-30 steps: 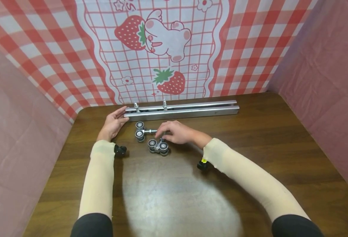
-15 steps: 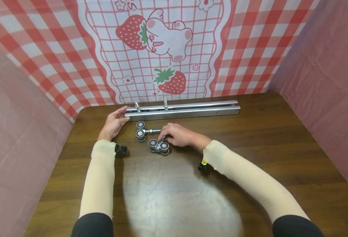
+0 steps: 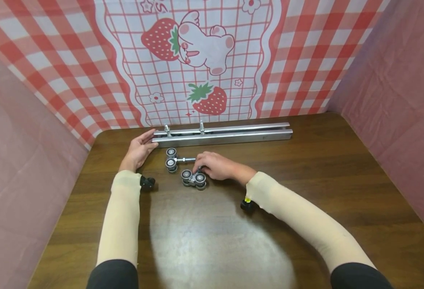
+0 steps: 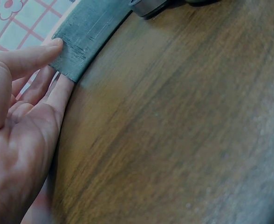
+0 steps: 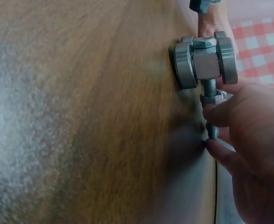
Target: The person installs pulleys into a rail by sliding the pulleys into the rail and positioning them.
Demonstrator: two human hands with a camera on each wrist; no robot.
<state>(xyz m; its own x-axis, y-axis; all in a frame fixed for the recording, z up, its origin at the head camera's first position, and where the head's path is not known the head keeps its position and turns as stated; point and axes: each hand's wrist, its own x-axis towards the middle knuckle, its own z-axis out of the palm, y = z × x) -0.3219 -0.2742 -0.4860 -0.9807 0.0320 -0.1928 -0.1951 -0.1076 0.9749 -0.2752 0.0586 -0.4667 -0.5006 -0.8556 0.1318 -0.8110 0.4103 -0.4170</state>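
Observation:
A silver metal track [image 3: 226, 139] lies along the back of the table, with two threaded bolts [image 3: 202, 127] standing up from its slot. My left hand [image 3: 137, 151] holds the track's left end; in the left wrist view the thumb presses its side while fingers reach round behind. In front lie two roller trolleys with ball-bearing wheels. My right hand [image 3: 216, 165] pinches the threaded stem of the nearer roller trolley [image 3: 194, 179], whose wheels appear to rest on the table. The farther roller trolley [image 3: 171, 163] lies just behind it, its stem end hidden by the right hand.
The brown wooden table [image 3: 215, 233] ends at a red checked cloth [image 3: 291, 72] hung behind the track. Pink cloth [image 3: 389, 100] hangs on both sides. A small black camera [image 3: 147, 183] sits on the left wrist.
My right hand has moved slightly right and down, and its fingers have closed on the nearer trolley's stem, baring more of the farther stem. The left hand stays at the track's end.

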